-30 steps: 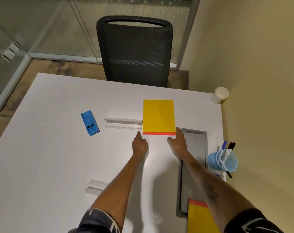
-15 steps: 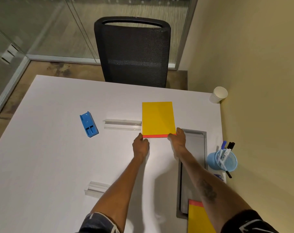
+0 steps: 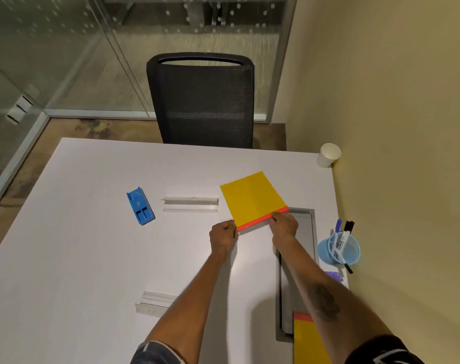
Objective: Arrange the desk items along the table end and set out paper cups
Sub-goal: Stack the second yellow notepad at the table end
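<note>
Both hands' grip clamped on yellow notepad [image 3: 252, 198] edge, left hand [image 3: 222, 236], right hand [image 3: 284, 225], blue mesh cup [image 3: 339, 250] holding markers [image 3: 342, 235]

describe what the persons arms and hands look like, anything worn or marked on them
Both forearms are bare, with no watch, rings or gloves visible on the left hand or right hand. The right forearm carries a dark tattoo. Short sleeves show at the bottom edge: grey-blue with a pale trim on the left, black with white markings on the right.
</note>
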Action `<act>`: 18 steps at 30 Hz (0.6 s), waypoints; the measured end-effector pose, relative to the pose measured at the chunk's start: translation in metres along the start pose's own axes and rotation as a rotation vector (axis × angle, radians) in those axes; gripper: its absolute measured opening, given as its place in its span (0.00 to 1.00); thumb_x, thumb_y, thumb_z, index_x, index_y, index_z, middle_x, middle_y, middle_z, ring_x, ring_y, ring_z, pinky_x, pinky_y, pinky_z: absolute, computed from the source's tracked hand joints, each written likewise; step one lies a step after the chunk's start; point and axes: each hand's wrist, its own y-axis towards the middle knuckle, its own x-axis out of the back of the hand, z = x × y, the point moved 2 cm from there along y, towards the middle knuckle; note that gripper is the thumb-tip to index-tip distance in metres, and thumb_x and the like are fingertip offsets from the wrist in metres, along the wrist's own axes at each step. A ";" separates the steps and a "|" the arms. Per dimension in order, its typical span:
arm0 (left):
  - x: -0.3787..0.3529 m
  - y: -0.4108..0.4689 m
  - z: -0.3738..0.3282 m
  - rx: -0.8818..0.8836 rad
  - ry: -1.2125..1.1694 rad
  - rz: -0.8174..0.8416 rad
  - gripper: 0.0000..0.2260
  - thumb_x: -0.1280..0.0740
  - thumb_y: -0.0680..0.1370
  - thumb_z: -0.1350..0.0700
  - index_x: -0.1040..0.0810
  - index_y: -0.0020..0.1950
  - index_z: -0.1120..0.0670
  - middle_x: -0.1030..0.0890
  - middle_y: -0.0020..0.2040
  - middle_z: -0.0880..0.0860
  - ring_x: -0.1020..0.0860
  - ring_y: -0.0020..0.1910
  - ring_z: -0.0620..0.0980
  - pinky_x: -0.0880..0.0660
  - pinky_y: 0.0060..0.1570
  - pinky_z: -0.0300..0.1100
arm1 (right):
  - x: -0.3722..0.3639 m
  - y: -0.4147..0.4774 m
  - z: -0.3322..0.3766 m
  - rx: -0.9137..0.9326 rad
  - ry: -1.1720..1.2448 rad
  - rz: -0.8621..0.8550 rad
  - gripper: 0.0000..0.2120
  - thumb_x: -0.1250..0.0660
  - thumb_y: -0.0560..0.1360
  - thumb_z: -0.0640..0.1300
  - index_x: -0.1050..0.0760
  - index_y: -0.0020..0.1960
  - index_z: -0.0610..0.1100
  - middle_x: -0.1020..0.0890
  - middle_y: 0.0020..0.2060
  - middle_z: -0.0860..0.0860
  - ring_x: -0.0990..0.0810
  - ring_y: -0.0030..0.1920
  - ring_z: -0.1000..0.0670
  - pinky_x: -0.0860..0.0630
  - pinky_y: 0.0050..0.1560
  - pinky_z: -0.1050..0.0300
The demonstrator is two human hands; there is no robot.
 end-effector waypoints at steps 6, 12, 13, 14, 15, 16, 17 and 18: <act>-0.003 -0.020 -0.009 0.003 -0.005 0.082 0.14 0.37 0.79 0.63 0.26 0.32 0.56 0.24 0.28 0.52 0.27 0.26 0.41 0.31 0.33 0.34 | 0.008 -0.021 0.016 0.092 0.055 0.103 0.10 0.31 0.75 0.34 0.24 0.56 0.38 0.18 0.52 0.41 0.17 0.54 0.39 0.20 0.59 0.42; 0.006 -0.036 -0.022 -0.030 0.040 0.070 0.09 0.37 0.80 0.62 0.19 0.42 0.58 0.17 0.44 0.63 0.18 0.46 0.58 0.22 0.53 0.48 | 0.013 -0.047 0.045 0.271 0.005 0.089 0.13 0.37 0.79 0.39 0.27 0.63 0.44 0.21 0.52 0.45 0.20 0.50 0.44 0.21 0.52 0.48; 0.008 -0.039 -0.024 -0.045 0.047 0.063 0.09 0.37 0.80 0.62 0.17 0.46 0.60 0.16 0.48 0.65 0.16 0.49 0.59 0.20 0.56 0.51 | 0.014 -0.052 0.049 0.292 -0.064 0.081 0.12 0.36 0.79 0.43 0.26 0.63 0.47 0.19 0.54 0.45 0.20 0.53 0.43 0.21 0.56 0.45; 0.010 -0.042 -0.028 -0.062 0.047 0.057 0.10 0.37 0.80 0.62 0.16 0.51 0.62 0.16 0.51 0.65 0.16 0.51 0.60 0.20 0.58 0.52 | 0.015 -0.057 0.052 0.316 -0.105 0.085 0.12 0.36 0.80 0.46 0.25 0.62 0.48 0.18 0.55 0.45 0.19 0.54 0.43 0.20 0.57 0.43; 0.012 -0.046 -0.032 -0.079 0.053 0.049 0.11 0.37 0.80 0.62 0.17 0.56 0.63 0.16 0.54 0.64 0.16 0.52 0.60 0.20 0.57 0.49 | 0.016 -0.064 0.056 0.350 -0.114 0.100 0.11 0.36 0.80 0.46 0.25 0.62 0.48 0.19 0.56 0.44 0.19 0.53 0.44 0.19 0.54 0.46; 0.014 -0.051 -0.036 -0.103 0.064 0.037 0.12 0.36 0.81 0.62 0.18 0.61 0.63 0.16 0.56 0.62 0.16 0.53 0.58 0.20 0.55 0.43 | 0.017 -0.070 0.060 0.395 -0.120 0.113 0.11 0.37 0.81 0.45 0.24 0.62 0.46 0.19 0.57 0.43 0.19 0.52 0.45 0.19 0.50 0.51; 0.016 -0.056 -0.042 -0.133 0.076 0.023 0.14 0.36 0.81 0.62 0.20 0.64 0.62 0.17 0.58 0.60 0.17 0.53 0.56 0.21 0.51 0.36 | 0.019 -0.077 0.065 0.444 -0.147 0.115 0.11 0.38 0.81 0.44 0.24 0.63 0.44 0.19 0.58 0.43 0.19 0.52 0.44 0.20 0.49 0.53; 0.017 -0.062 -0.047 -0.165 0.085 0.006 0.15 0.36 0.81 0.61 0.21 0.66 0.61 0.17 0.60 0.59 0.18 0.54 0.55 0.24 0.49 0.32 | 0.020 -0.083 0.069 0.493 -0.197 0.106 0.12 0.39 0.82 0.43 0.24 0.63 0.43 0.19 0.59 0.43 0.19 0.55 0.43 0.21 0.51 0.52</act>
